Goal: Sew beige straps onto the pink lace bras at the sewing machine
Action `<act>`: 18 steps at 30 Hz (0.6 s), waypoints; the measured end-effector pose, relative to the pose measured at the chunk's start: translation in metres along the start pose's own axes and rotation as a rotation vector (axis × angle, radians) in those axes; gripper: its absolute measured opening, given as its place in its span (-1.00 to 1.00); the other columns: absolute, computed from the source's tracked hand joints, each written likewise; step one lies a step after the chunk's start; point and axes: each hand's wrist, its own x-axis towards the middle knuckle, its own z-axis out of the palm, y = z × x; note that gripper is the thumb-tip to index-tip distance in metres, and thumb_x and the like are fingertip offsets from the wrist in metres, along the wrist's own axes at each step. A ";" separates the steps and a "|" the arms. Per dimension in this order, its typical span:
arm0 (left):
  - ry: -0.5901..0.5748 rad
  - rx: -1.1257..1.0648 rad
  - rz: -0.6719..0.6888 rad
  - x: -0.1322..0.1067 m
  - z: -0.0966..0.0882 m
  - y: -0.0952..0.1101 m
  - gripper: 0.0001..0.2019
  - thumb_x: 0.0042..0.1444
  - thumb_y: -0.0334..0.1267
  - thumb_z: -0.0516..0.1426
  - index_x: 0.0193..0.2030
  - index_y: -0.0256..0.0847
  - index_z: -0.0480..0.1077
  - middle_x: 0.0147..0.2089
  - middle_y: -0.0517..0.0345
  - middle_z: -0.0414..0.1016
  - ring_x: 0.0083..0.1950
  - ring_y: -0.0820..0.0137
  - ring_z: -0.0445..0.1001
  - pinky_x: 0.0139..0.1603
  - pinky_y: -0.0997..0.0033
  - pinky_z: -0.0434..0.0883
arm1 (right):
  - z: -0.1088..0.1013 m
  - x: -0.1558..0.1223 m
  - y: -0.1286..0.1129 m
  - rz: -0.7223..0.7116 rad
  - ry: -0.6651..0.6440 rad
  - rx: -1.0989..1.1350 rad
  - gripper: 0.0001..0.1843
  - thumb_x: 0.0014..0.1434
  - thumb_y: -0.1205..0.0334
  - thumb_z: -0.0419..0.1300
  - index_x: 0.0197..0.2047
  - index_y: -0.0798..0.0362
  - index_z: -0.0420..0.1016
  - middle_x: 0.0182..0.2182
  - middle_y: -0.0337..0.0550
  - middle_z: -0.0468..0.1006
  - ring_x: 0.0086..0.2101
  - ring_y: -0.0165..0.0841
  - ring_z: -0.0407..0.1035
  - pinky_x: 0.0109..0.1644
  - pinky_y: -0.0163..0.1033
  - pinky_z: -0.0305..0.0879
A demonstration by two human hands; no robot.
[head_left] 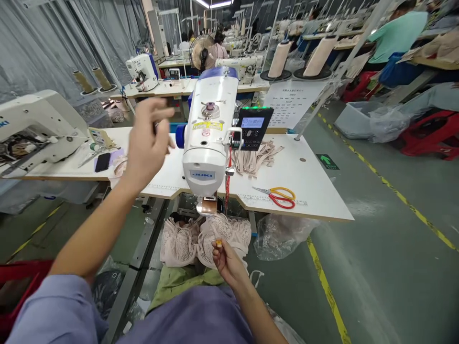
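My left hand (148, 141) is raised in the air to the left of the white sewing machine (210, 134), its fingers loosely spread and holding nothing I can see. My right hand (226, 260) rests low near my lap, fingers pinched on a small orange item (218, 243) beside a heap of pale pink lace garments (204, 239) that hangs below the machine head. A pile of beige straps (256, 157) lies on the white table (315, 191) behind the machine, under a black control panel (253, 126).
Red and yellow scissors (279, 196) lie at the table's front right. A second sewing machine (36, 129) stands on the left table with a dark phone (102, 162). A plastic bag (279, 234) sits under the table. Thread cones (279, 59), other workers and yellow floor lines (394, 191) lie beyond.
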 end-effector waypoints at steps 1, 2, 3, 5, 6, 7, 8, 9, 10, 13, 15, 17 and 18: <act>0.046 -0.083 -0.104 -0.033 -0.006 -0.001 -0.86 0.33 -0.20 0.10 -0.01 -0.07 0.37 -0.12 0.13 0.53 -0.48 0.51 0.39 -0.44 0.47 0.40 | 0.003 0.000 0.000 0.006 0.011 -0.005 -0.62 -0.01 0.02 0.51 -0.34 0.06 0.48 -0.40 -0.26 0.62 -0.54 -0.57 0.43 -0.48 -0.51 0.46; 0.057 -0.143 -0.227 -0.068 -0.010 -0.003 -0.86 0.32 -0.22 0.13 -0.01 -0.07 0.36 -0.10 0.13 0.51 -0.45 0.52 0.40 -0.43 0.49 0.40 | 0.006 -0.001 0.000 0.014 0.021 -0.010 -0.59 -0.03 -0.01 0.52 -0.34 0.06 0.46 -0.42 -0.28 0.61 -0.56 -0.58 0.41 -0.50 -0.52 0.44; 0.044 -0.182 -0.356 -0.104 -0.012 -0.008 -0.89 0.29 -0.24 0.15 -0.06 -0.09 0.37 -0.14 0.15 0.49 -0.43 0.52 0.39 -0.42 0.51 0.38 | 0.009 -0.001 0.000 0.026 0.025 -0.013 -0.57 -0.04 -0.02 0.52 -0.34 0.06 0.45 -0.43 -0.30 0.60 -0.58 -0.60 0.39 -0.51 -0.52 0.42; -0.148 -0.254 -0.636 -0.171 -0.008 -0.017 -0.96 0.27 -0.28 0.14 -0.20 -0.15 0.40 -0.38 0.22 0.37 -0.47 0.51 0.32 -0.47 0.54 0.30 | 0.013 -0.001 0.001 0.041 0.005 -0.018 -0.55 -0.05 -0.05 0.52 -0.32 0.04 0.43 -0.43 -0.34 0.60 -0.58 -0.61 0.38 -0.51 -0.53 0.40; -0.245 -0.318 -0.763 -0.200 -0.002 -0.020 -0.94 0.27 -0.27 0.11 -0.22 -0.16 0.39 -0.47 0.28 0.28 -0.52 0.51 0.25 -0.53 0.55 0.22 | 0.015 -0.001 0.002 0.052 -0.007 -0.021 -0.54 -0.05 -0.05 0.51 -0.31 0.04 0.42 -0.42 -0.34 0.60 -0.57 -0.61 0.38 -0.51 -0.52 0.41; -0.315 -0.359 -0.862 -0.226 0.005 -0.022 -0.92 0.27 -0.25 0.09 -0.22 -0.16 0.38 -0.52 0.32 0.21 -0.56 0.52 0.19 -0.55 0.55 0.17 | 0.017 -0.001 0.004 0.064 -0.015 -0.023 -0.53 -0.05 -0.06 0.52 -0.30 0.03 0.41 -0.41 -0.34 0.60 -0.56 -0.60 0.38 -0.50 -0.52 0.41; -0.375 -0.366 -0.912 -0.247 0.012 -0.023 -0.91 0.28 -0.24 0.08 -0.21 -0.16 0.37 -0.54 0.35 0.17 -0.58 0.52 0.15 -0.56 0.55 0.14 | 0.018 -0.001 0.006 0.079 -0.023 -0.029 -0.52 -0.06 -0.07 0.52 -0.29 0.03 0.40 -0.41 -0.35 0.60 -0.56 -0.60 0.38 -0.49 -0.52 0.42; -0.420 -0.342 -0.919 -0.264 0.020 -0.022 -0.91 0.28 -0.22 0.09 -0.20 -0.16 0.37 -0.55 0.36 0.17 -0.58 0.52 0.15 -0.55 0.54 0.15 | 0.019 -0.001 0.008 0.096 -0.033 -0.039 -0.50 -0.06 -0.09 0.52 -0.28 0.02 0.40 -0.41 -0.36 0.60 -0.56 -0.60 0.37 -0.49 -0.52 0.41; -0.452 -0.295 -0.889 -0.276 0.027 -0.020 -0.90 0.27 -0.21 0.11 -0.18 -0.16 0.38 -0.54 0.37 0.19 -0.56 0.52 0.17 -0.52 0.54 0.17 | 0.020 -0.002 0.011 0.109 -0.047 -0.055 -0.49 -0.06 -0.11 0.51 -0.28 0.01 0.39 -0.42 -0.37 0.59 -0.56 -0.60 0.35 -0.49 -0.52 0.41; -0.512 -0.148 -0.696 -0.292 0.040 -0.014 -0.80 0.21 -0.17 0.22 -0.08 -0.16 0.44 -0.52 0.38 0.27 -0.52 0.52 0.26 -0.44 0.53 0.25 | 0.021 -0.006 0.018 0.110 -0.105 -0.128 -0.47 -0.05 -0.18 0.48 -0.27 0.01 0.40 -0.46 -0.40 0.54 -0.56 -0.61 0.31 -0.47 -0.53 0.37; -0.538 -0.068 -0.562 -0.296 0.043 -0.012 -0.69 0.16 -0.15 0.27 0.03 -0.13 0.46 -0.51 0.38 0.33 -0.52 0.52 0.29 -0.45 0.52 0.25 | 0.022 -0.008 0.022 0.072 -0.118 -0.183 -0.47 -0.04 -0.22 0.46 -0.27 0.01 0.41 -0.45 -0.38 0.51 -0.55 -0.60 0.30 -0.46 -0.52 0.35; -0.570 0.033 -0.432 -0.299 0.047 -0.013 -0.61 0.15 -0.16 0.29 0.13 -0.08 0.46 -0.44 0.32 0.46 -0.48 0.49 0.39 -0.43 0.51 0.26 | 0.023 -0.009 0.024 0.007 -0.108 -0.240 -0.48 0.00 -0.24 0.42 -0.28 0.02 0.43 -0.45 -0.35 0.49 -0.52 -0.56 0.30 -0.48 -0.49 0.30; -0.579 0.082 -0.374 -0.300 0.049 -0.014 -0.60 0.17 -0.16 0.28 0.16 -0.06 0.46 -0.38 0.27 0.53 -0.43 0.47 0.44 -0.41 0.50 0.27 | 0.024 -0.009 0.025 -0.030 -0.098 -0.267 -0.49 0.02 -0.24 0.41 -0.29 0.03 0.44 -0.45 -0.34 0.48 -0.50 -0.54 0.30 -0.48 -0.48 0.29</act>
